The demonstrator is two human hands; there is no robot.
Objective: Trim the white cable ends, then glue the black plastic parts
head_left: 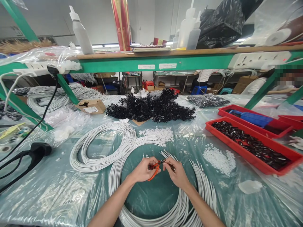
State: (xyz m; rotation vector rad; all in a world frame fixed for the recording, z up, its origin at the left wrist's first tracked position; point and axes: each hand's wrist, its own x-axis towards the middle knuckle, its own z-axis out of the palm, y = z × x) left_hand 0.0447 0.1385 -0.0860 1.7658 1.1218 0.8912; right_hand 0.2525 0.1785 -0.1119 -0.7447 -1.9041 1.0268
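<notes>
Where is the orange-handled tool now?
In the head view, the tool is in the left hand, below centre, beside the right hand, within the nearest white coil's outline.

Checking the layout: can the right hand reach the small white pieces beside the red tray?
Probably yes: only low cable ends lie between the right hand and the uncovered white pieces, though that hand looks occupied.

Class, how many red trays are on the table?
3: the front tray with dark pieces, the rear tray with a blue object, and a partly hidden tray at the right edge. More may be hidden.
</notes>
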